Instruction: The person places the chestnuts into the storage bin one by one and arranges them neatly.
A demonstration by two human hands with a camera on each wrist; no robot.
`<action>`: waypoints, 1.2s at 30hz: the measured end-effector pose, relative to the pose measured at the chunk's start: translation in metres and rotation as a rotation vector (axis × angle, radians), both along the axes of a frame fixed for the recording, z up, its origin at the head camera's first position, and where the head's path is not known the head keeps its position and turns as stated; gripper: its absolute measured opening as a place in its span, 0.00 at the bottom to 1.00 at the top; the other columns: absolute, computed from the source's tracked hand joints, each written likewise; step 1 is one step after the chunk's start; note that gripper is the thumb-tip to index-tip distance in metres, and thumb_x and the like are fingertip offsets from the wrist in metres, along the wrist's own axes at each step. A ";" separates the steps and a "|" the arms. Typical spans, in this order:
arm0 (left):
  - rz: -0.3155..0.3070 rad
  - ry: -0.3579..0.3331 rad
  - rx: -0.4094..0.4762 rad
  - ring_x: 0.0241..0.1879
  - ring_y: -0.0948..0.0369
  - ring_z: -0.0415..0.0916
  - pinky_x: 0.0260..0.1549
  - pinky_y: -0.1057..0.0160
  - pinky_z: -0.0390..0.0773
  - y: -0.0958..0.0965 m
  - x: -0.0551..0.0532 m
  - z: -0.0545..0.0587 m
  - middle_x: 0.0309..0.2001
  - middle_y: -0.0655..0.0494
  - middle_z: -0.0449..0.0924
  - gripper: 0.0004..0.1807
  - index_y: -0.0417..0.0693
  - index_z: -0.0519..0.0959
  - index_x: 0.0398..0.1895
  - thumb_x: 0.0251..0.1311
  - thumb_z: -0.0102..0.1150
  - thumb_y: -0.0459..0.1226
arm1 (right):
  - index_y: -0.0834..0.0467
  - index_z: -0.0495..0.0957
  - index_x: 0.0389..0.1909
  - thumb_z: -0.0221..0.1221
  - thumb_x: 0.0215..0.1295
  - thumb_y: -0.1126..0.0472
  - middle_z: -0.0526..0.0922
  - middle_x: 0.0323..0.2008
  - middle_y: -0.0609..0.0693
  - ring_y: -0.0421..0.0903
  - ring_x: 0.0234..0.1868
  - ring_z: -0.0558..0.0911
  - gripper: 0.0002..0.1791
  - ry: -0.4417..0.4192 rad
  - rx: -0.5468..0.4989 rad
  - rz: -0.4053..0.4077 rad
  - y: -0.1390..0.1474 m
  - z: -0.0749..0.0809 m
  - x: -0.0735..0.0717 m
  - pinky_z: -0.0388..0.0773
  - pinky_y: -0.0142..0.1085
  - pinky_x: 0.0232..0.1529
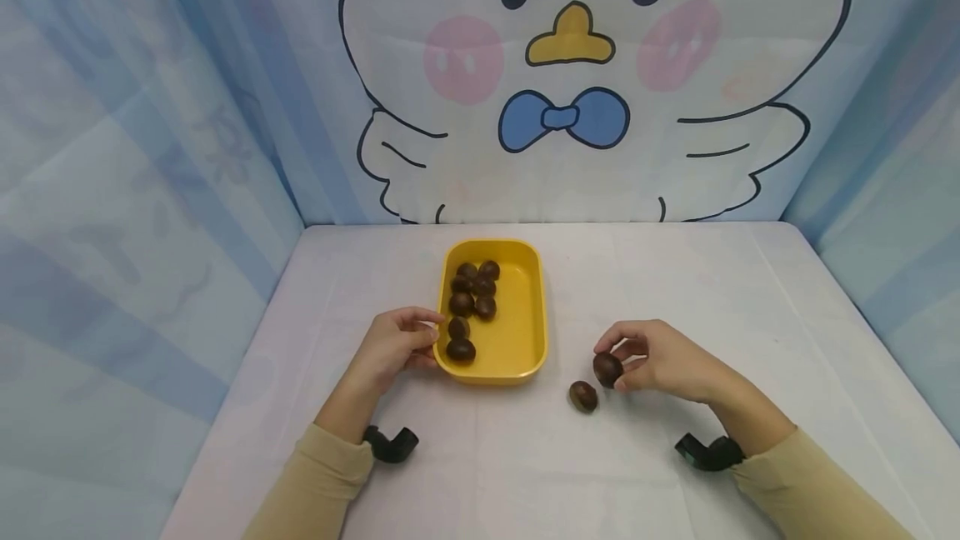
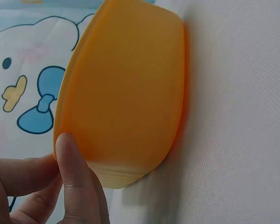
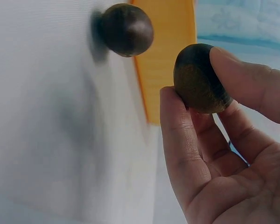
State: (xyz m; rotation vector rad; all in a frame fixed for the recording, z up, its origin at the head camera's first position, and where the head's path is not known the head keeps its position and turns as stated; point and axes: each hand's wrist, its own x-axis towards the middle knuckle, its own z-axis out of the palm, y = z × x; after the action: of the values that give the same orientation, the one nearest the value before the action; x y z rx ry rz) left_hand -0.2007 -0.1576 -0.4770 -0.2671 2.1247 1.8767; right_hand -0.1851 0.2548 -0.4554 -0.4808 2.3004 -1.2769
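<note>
A shallow yellow plastic tray (image 1: 517, 332) lies on the white-covered table, with several dark brown chestnuts (image 1: 461, 303) along its left side. At its near left edge my left hand (image 1: 397, 344) pinches the rim between thumb and fingers, as the left wrist view shows at the tray's wall (image 2: 126, 88). To the right of the tray, my right hand (image 1: 647, 357) holds one chestnut (image 3: 198, 79) between thumb and fingertips; a rough, paler brown patch shows on its shell. Another chestnut (image 1: 583, 397) lies on the table just left of that hand.
Behind the table hangs a curtain (image 1: 562, 182) with a cartoon character in a blue bow tie, and blue patterned cloth (image 1: 135, 232) closes off the sides. Black wrist-camera mounts (image 1: 392, 446) stick out beside both sleeves, low over the tablecloth (image 1: 495, 473).
</note>
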 end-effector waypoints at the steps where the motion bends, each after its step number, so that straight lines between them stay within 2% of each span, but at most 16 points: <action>1: 0.000 0.001 -0.001 0.27 0.60 0.81 0.29 0.65 0.89 0.000 0.000 0.000 0.39 0.47 0.84 0.15 0.39 0.85 0.59 0.71 0.63 0.29 | 0.55 0.84 0.53 0.74 0.55 0.71 0.86 0.54 0.55 0.52 0.53 0.84 0.23 0.003 0.004 -0.004 -0.002 0.001 -0.002 0.88 0.35 0.50; 8: 0.005 -0.002 0.003 0.26 0.60 0.81 0.29 0.64 0.89 0.001 -0.002 -0.001 0.40 0.45 0.84 0.15 0.39 0.85 0.58 0.70 0.63 0.28 | 0.54 0.84 0.53 0.73 0.57 0.70 0.87 0.53 0.55 0.54 0.53 0.83 0.23 0.042 0.002 -0.016 -0.011 0.011 -0.018 0.88 0.37 0.50; 18: -0.004 -0.009 0.014 0.26 0.60 0.81 0.27 0.65 0.89 0.003 -0.004 -0.001 0.38 0.47 0.84 0.15 0.39 0.86 0.57 0.69 0.64 0.27 | 0.55 0.85 0.55 0.73 0.58 0.69 0.88 0.54 0.55 0.55 0.56 0.83 0.22 0.073 -0.051 -0.038 -0.030 0.012 -0.038 0.85 0.41 0.53; 31: 0.006 -0.006 -0.002 0.27 0.59 0.80 0.29 0.64 0.89 0.001 0.000 0.002 0.39 0.47 0.83 0.15 0.40 0.85 0.58 0.70 0.63 0.28 | 0.53 0.85 0.56 0.71 0.59 0.70 0.87 0.57 0.53 0.56 0.57 0.84 0.23 0.063 -0.119 0.031 -0.085 0.024 -0.063 0.89 0.44 0.55; 36: 0.008 -0.004 -0.002 0.27 0.59 0.80 0.29 0.65 0.89 0.000 0.000 0.004 0.40 0.45 0.84 0.15 0.40 0.85 0.58 0.70 0.63 0.28 | 0.52 0.85 0.55 0.73 0.59 0.68 0.87 0.57 0.52 0.54 0.58 0.85 0.23 0.092 -0.088 0.032 -0.106 0.026 -0.070 0.89 0.45 0.57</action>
State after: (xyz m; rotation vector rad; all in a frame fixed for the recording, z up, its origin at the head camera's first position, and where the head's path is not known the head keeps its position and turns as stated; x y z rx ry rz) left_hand -0.2011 -0.1571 -0.4732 -0.2800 2.1259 1.8776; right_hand -0.2549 0.1483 -0.4291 -0.6158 2.3083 -1.3710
